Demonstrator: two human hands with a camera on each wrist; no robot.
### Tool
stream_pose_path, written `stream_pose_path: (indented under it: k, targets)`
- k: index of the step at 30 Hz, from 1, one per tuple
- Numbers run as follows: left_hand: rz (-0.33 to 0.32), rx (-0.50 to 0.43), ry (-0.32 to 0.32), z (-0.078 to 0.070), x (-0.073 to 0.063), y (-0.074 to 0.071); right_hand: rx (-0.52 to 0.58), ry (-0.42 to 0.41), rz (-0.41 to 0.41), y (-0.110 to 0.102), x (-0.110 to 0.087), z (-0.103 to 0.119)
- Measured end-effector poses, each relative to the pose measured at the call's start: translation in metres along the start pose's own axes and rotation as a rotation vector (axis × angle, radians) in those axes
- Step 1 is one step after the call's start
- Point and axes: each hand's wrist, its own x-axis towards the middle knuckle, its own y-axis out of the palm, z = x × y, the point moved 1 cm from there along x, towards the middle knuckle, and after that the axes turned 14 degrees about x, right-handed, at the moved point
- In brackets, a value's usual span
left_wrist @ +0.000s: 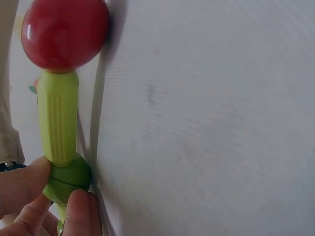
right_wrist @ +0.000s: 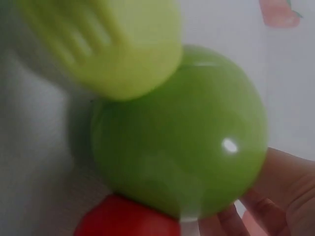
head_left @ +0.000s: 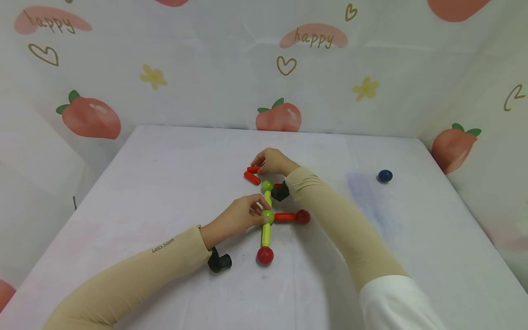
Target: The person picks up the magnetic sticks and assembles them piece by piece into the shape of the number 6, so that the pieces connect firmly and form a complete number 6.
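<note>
Thumb and fingers of my left hand (head_left: 241, 214) pinch a green ball (head_left: 268, 216) in the middle of a ball-and-rod construction. A yellow-green rod (head_left: 266, 235) joins it to a red ball (head_left: 265, 255) in front, and a red rod (head_left: 285, 217) to a darker red ball (head_left: 303, 217) on the right. Another yellow-green rod (head_left: 268, 198) runs back to a second green ball (right_wrist: 182, 137), which has a red piece (right_wrist: 130, 219) at its side. Beyond that ball, my right hand (head_left: 275, 162) pinches a short red rod (head_left: 253, 169). A loose red rod (head_left: 252, 178) lies beside it.
A dark blue ball (head_left: 385, 176) lies alone at the right of the white-covered table (head_left: 165, 275). A patterned cloth (head_left: 206, 68) hangs behind. Black wrist devices, one by the left cuff (head_left: 220, 261) and one by the right (head_left: 281, 191), sit close to the construction.
</note>
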Motion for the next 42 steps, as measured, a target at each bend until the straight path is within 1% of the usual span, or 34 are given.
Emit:
stream_pose_path:
  k: [5, 12, 18, 22, 25, 30, 32, 37, 42]
  targets:
    - [-0.005, 0.005, -0.002, 0.001, 0.001, 0.0, -0.005, -0.006, -0.001, -0.003, -0.001, 0.002]
    - [-0.006, 0.006, -0.011, -0.001, 0.0, 0.0, 0.023, -0.079, -0.031, -0.016, -0.006, 0.001]
    - [-0.004, 0.0, -0.017, -0.001, -0.001, 0.0, 0.111, -0.088, -0.069, -0.029, -0.018, 0.003]
    - [0.003, -0.001, -0.026, -0.002, 0.0, 0.0, 0.174, -0.092, -0.087, -0.037, -0.032, 0.005]
    - [0.006, 0.003, -0.026, -0.001, -0.001, 0.0, 0.209, -0.11, -0.094, -0.041, -0.046, 0.008]
    - [0.008, 0.006, -0.029, 0.0, -0.001, 0.0, 0.229, -0.14, -0.105, -0.047, -0.07, 0.011]
    - [0.009, 0.006, -0.034, 0.0, -0.001, 0.0, 0.219, -0.148, -0.103, -0.049, -0.08, 0.012]
    - [0.015, 0.008, -0.044, -0.002, -0.001, 0.0, 0.197, -0.154, -0.094, -0.046, -0.105, 0.011]
    - [0.015, 0.007, -0.05, -0.003, -0.002, -0.001, 0.199, -0.171, -0.079, -0.037, -0.129, 0.002]
